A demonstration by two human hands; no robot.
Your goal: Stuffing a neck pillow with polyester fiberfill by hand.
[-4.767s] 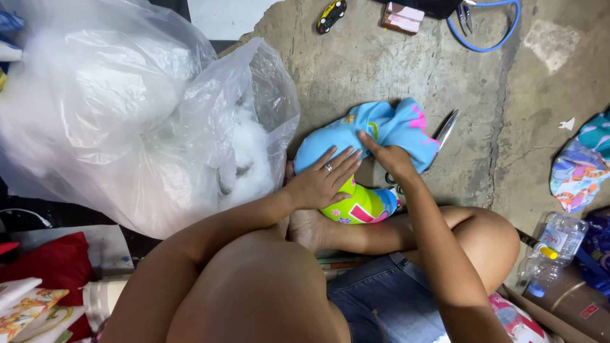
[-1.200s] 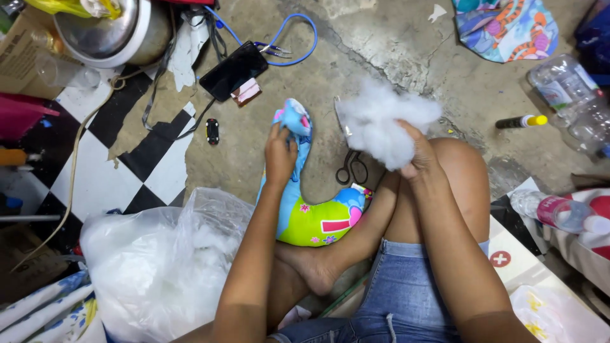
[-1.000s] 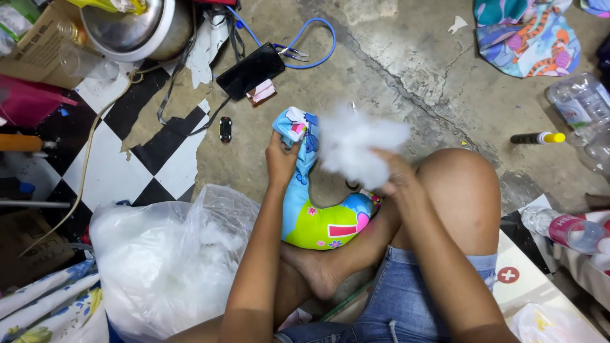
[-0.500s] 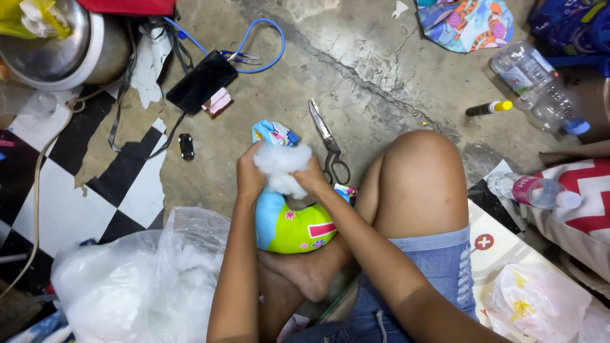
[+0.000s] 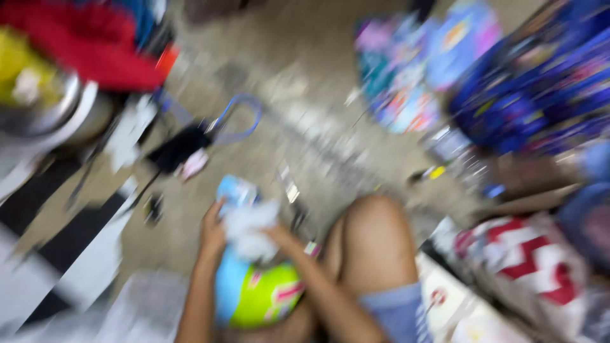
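From the head camera, the one view there is, everything is smeared by motion, so only the larger shapes can be trusted. At about six o'clock in the frame sits a soft toy cover point(image 5: 254, 289) in blue, lime green and pink, its lower part rounded and full-looking, its blue upper end point(image 5: 234, 190) rising toward twelve o'clock from that bulge. The left hand point(image 5: 211, 230) lies against the cover's left flank, at roughly nine o'clock from the opening, fingers curled round the fabric as far as the blur allows. The right hand point(image 5: 277, 236) comes in from four o'clock and is closed on a clump of white stuffing point(image 5: 249, 230), which sits right at the mouth of the cover, touching it and partly above it. Judging from this, the lower body is already packed (it bulges firmly), while the upper blue section looks flatter and the clump is not yet pushed inside, so filling seems well advanced but unfinished, and the opening is not closed. The bare knee point(image 5: 372, 244) rises just at three o'clock of the hands. Well apart at ten o'clock lie a dark flat device point(image 5: 180, 146) and a blue cable loop point(image 5: 238, 121); toward one o'clock is a heap of printed blue fabric point(image 5: 527, 89), too blurred to describe.
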